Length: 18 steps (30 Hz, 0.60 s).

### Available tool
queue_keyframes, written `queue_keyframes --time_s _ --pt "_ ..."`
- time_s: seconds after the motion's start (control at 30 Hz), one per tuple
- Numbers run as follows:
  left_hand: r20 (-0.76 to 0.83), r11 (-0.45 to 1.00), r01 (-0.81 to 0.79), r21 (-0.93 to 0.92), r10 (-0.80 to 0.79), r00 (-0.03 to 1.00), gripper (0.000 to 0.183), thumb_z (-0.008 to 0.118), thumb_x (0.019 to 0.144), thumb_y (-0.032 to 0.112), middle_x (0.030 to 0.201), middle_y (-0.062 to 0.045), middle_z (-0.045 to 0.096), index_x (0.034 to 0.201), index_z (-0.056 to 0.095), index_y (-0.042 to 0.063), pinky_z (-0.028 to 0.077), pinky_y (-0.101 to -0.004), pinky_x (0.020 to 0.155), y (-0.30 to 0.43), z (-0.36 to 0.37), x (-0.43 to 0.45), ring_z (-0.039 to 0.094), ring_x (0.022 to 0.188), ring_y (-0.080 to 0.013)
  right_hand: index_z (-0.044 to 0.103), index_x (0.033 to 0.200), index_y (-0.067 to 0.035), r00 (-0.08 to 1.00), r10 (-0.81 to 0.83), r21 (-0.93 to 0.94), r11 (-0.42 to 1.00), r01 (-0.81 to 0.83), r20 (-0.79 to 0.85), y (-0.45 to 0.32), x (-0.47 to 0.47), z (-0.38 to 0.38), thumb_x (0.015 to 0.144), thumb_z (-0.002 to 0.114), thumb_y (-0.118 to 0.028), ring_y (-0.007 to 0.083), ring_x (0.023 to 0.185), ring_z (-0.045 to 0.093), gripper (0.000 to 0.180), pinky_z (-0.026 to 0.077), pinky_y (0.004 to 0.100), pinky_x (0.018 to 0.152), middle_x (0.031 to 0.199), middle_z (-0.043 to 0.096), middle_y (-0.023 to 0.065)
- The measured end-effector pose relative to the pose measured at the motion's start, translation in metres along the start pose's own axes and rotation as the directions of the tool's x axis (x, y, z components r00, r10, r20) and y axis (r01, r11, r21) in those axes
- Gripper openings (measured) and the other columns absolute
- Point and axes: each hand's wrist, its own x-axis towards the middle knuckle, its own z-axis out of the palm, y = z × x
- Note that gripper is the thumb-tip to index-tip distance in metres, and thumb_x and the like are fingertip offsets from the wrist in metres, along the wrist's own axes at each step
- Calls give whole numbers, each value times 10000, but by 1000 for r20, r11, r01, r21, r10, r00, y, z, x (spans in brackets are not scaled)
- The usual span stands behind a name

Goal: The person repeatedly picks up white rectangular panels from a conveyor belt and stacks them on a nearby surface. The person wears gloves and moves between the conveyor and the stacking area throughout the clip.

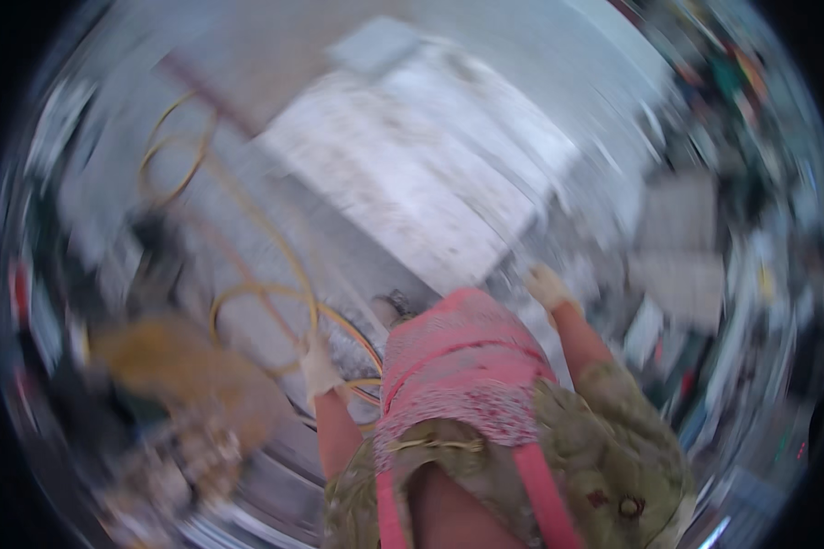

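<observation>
The picture is strongly blurred. My left hand [317, 357], in a pale glove, hangs low beside the yellow hose [295, 250], which lies in loops; whether the fingers grip it cannot be told. My right hand [548, 285], also gloved, is held out to the right, near the corner of a large white panel or slab [412, 171]; nothing distinct shows in it. A pink apron [463, 357] covers my front between the two arms. On the far end of the white slab rests a small pale grey block or sheet [375, 47].
A dark red bar [209, 96] extends left from the slab. Beyond the left hand lies a yellowish-brown sheet or sack [178, 364], with a blurred heap below it. Flat grey-brown boxes or boards [680, 288] and mixed clutter stand at the right.
</observation>
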Motion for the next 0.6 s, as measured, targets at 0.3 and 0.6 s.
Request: queue_keyframes --time_s 0.3,0.6 --pt "140 909 30 415 -97 985 321 555 926 331 846 -61 633 1044 603 36 421 -271 565 -98 -101 48 578 700 -140 631 954 -36 974 -185 138 969 203 -133 -89 -20 27 825 545 -272 440 897 645 282 505 517 789 910 677 232" --pt "602 478 -717 507 399 692 359 654 799 205 956 -124 603 1100 597 17 452 -411 814 9 20 73 560 925 -299 695 1037 -86 975 165 287 951 -117 -149 83 -19 22 824 559 -304 441 957 649 333 512 500 831 1007 689 234"
